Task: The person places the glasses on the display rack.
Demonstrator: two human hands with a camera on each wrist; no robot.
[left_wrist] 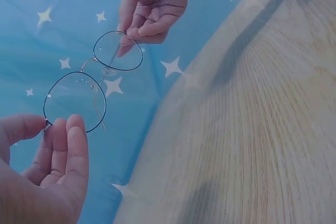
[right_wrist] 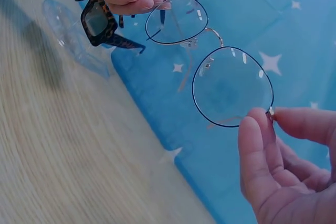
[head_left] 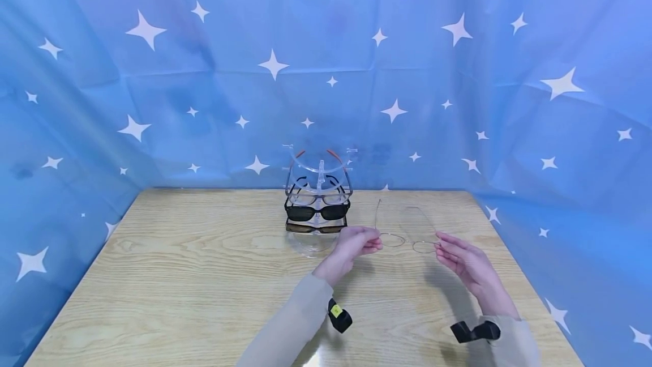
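A pair of thin round wire-rimmed eyeglasses (head_left: 406,241) is held up above the table, one hand at each end of the frame. My left hand (head_left: 355,244) pinches the hinge corner at one side between thumb and fingers. At the opposite hinge corner, my right hand (head_left: 464,259) pinches the rim the same way. Both temples are unfolded and point away toward the backdrop. In the right wrist view the eyeglasses (right_wrist: 232,86) show dark rims, a gold bridge and clear lenses. Close beside my left hand stands a clear display stand (head_left: 321,171) bearing several pairs.
On the stand hang black sunglasses (head_left: 317,212), brown-tinted sunglasses (head_left: 316,228) below them, and clear-lensed glasses with orange temple tips (head_left: 333,154) above. The stand's clear base (head_left: 308,251) rests on the wooden table (head_left: 204,276). A blue star-patterned curtain (head_left: 326,33) encloses the back and sides.
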